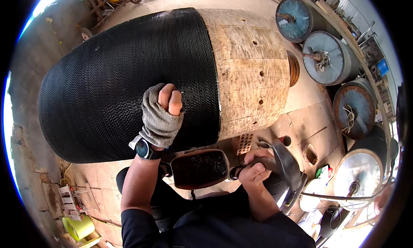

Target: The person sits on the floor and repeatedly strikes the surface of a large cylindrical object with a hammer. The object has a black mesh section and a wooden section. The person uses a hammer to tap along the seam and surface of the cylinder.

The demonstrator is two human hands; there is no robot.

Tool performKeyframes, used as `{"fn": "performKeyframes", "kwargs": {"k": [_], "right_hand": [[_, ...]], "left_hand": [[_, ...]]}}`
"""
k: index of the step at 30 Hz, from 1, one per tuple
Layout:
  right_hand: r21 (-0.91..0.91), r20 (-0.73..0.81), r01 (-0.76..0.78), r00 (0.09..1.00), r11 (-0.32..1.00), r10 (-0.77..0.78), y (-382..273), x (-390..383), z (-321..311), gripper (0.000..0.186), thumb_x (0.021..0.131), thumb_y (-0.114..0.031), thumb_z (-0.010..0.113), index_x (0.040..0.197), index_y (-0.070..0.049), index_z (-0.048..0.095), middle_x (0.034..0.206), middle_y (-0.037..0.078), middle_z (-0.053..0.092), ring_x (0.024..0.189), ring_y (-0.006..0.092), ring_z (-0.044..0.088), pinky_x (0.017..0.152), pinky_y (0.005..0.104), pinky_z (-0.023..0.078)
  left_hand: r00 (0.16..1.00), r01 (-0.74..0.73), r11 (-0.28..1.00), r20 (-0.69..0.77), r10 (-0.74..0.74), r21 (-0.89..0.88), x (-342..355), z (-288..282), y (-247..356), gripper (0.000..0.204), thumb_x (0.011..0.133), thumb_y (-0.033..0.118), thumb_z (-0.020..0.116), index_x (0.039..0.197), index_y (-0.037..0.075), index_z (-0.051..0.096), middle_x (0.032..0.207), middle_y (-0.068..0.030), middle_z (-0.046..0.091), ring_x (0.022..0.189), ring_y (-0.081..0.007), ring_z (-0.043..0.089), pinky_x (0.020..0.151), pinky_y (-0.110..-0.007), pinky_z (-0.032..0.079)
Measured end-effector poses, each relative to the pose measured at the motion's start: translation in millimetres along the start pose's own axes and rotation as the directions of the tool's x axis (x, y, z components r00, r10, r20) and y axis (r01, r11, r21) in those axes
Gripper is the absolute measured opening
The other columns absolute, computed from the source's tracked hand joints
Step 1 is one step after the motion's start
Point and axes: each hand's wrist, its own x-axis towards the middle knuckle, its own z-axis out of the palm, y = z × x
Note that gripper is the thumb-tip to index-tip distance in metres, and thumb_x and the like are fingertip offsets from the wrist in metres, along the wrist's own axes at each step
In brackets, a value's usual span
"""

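Note:
A large drum lies on its side in front of me. Tightly ridged black covering (124, 71) wraps its left part, and pale wooden slats (245, 67) with bolt holes show on the right. My left hand (163, 112), in a grey fingerless glove, is closed against the black covering, left of its edge. Whatever its fingers hold is hidden. Lower down, by my right knee, my bare right hand (254, 168) is closed around the end of a dark, curved, strip-like thing (286, 166), which bends down to the right. Its exact kind is unclear.
A dark rectangular tub (200, 168) stands between my feet. A perforated brick (245, 143) sits under the drum's near side. Several metal-ended rollers (325, 56) line the right side. A yellow-green spool (78, 228) and a small white rack (69, 201) are at lower left.

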Motion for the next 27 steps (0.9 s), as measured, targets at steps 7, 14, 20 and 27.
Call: {"fn": "performKeyframes", "kwargs": {"k": [7,14,20,27], "right_hand": [[-0.426,0.214,-0.198,0.926,0.883,0.311,-7,-3,-6,0.022,0.102,-0.017,0.047,0.098,0.005,0.050,0.064,0.014,0.056,0.051,0.0291,0.054,0.047,0.0344,0.041],[-0.715,0.308,-0.054,0.871,0.697,0.383,3,2,2,0.021,0.097,-0.016,0.057,0.103,0.004,0.055,0.079,0.022,0.061,0.066,0.0396,0.062,0.057,0.0397,0.050],[-0.420,0.252,-0.066,0.950,0.905,0.186,-10,5,-13,0.020,0.097,-0.012,0.053,0.106,0.006,0.057,0.068,0.021,0.059,0.061,0.0442,0.063,0.050,0.0443,0.048],[-0.561,0.227,-0.022,0.957,0.827,0.179,3,-2,-3,0.019,0.099,-0.012,0.053,0.109,0.005,0.052,0.068,0.023,0.058,0.055,0.0359,0.062,0.049,0.0408,0.046]], "left_hand": [[0.999,0.002,0.998,-0.047,0.000,0.058,-3,7,-6,0.048,0.073,-0.001,0.067,0.118,0.010,0.054,0.111,-0.0103,0.058,0.094,-0.0320,0.061,0.076,-0.045,0.054],[0.999,0.018,0.996,0.047,-0.022,0.088,-2,5,-7,0.052,0.074,0.000,0.065,0.124,0.011,0.055,0.115,-0.0098,0.056,0.100,-0.0314,0.059,0.081,-0.045,0.054],[0.999,0.025,0.993,0.036,-0.029,0.118,1,5,-7,0.052,0.075,0.000,0.065,0.124,0.011,0.056,0.115,-0.0094,0.053,0.102,-0.0307,0.058,0.083,-0.044,0.054],[0.997,0.030,0.987,0.061,-0.040,0.157,-3,4,-9,0.053,0.073,0.000,0.067,0.124,0.011,0.059,0.119,-0.0093,0.051,0.106,-0.0314,0.057,0.085,-0.044,0.053]]}}
